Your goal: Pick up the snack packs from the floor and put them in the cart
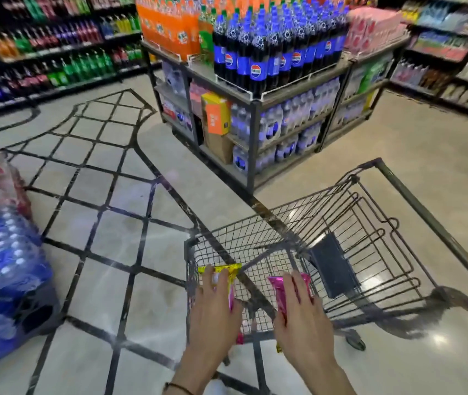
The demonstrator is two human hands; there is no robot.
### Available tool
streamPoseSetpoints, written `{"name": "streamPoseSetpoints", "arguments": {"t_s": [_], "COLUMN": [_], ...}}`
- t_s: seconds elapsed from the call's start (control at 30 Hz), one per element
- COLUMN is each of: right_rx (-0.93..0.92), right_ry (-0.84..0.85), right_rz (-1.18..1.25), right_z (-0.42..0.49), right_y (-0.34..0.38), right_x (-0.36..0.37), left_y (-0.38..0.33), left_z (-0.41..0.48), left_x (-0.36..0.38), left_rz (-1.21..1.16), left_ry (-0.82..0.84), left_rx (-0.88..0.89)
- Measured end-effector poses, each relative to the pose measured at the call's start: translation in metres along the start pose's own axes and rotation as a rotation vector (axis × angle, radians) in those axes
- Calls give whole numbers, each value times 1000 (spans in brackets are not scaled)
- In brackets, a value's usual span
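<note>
Our left hand [216, 305] over near-left corner of cart [369, 252], fingers [208, 280] clamped on yellow-ended snack pack [228, 273]. Our right hand [301, 312] beside it over cart's near edge, fingers clamped on pink snack pack [279, 292]. Both packs above basket. Left of cart, wrapped bottle packs [4, 266] on floor [118, 223]. Beyond cart, display rack [255, 89] with cola bottles [258, 52].

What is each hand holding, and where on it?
Left hand: yellow-ended snack pack, gripped mid-length. Right hand: pink snack pack, gripped mid-length.
</note>
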State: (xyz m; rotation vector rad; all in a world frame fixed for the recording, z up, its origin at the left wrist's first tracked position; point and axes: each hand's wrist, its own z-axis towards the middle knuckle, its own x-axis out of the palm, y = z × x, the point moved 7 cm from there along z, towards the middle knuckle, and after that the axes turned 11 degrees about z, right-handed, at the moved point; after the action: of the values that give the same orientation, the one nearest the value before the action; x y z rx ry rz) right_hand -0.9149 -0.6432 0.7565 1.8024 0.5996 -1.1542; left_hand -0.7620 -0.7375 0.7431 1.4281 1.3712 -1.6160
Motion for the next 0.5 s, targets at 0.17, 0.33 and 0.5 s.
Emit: {"name": "streamPoseSetpoints", "arguments": {"t_s": [0.17,0.33,0.5], "right_rx": [23,-25,-79], "right_ry": [69,215,317], "right_rz": [23,51,5], "right_z": [65,135,205], "right_y": [-16,-23,-54], "right_x": [8,45,123], "left_y": [-7,-8,2], "left_z": [70,122,153], "left_x": [27,80,157], "left_rz": [24,87,117], "left_ry": [41,154,313], "left_rx": [-30,-108,-227]}}
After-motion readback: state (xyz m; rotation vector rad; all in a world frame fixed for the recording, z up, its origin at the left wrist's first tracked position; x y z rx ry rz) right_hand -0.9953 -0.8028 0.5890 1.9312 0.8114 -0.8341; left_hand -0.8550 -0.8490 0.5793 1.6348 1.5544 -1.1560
